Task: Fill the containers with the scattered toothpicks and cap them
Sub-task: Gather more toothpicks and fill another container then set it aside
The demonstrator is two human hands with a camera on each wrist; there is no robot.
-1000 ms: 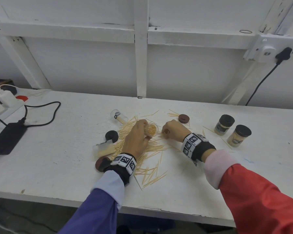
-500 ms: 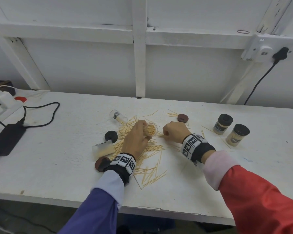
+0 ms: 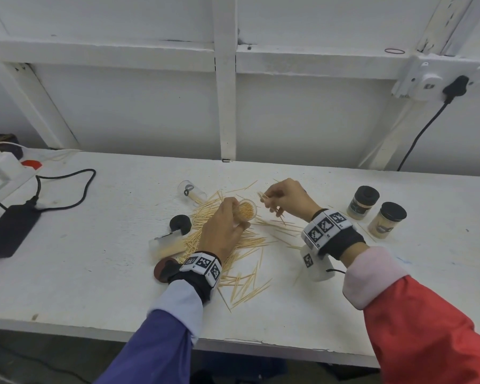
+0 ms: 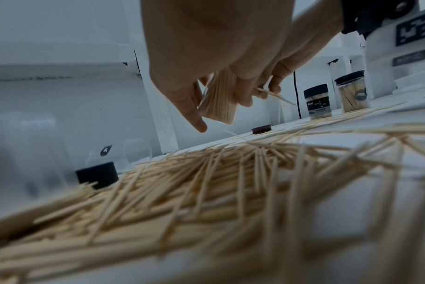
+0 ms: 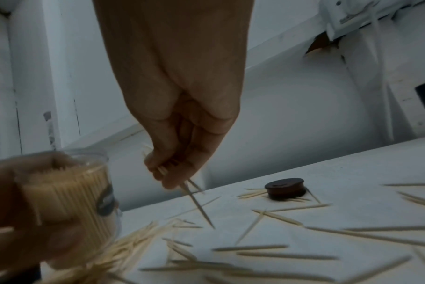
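- Holding a clear toothpick jar [image 3: 245, 210] up off the white counter [image 3: 100, 245], the left hand [image 3: 225, 231] has its fingers curled around the sides.
- The jar is open and looks nearly full of sticks.
- The right hand [image 3: 284, 199] hangs just beside the jar's mouth, its fingers [image 5: 165, 171] pinching a few toothpicks [image 5: 196, 201].
- Toothpicks are light, thin and pointy, so I think they snap or slip easily; pinch them near the middle.
- Many loose toothpicks [image 3: 233, 245] lie under both hands.
- Two capped jars [image 3: 377, 214] stand to the right.
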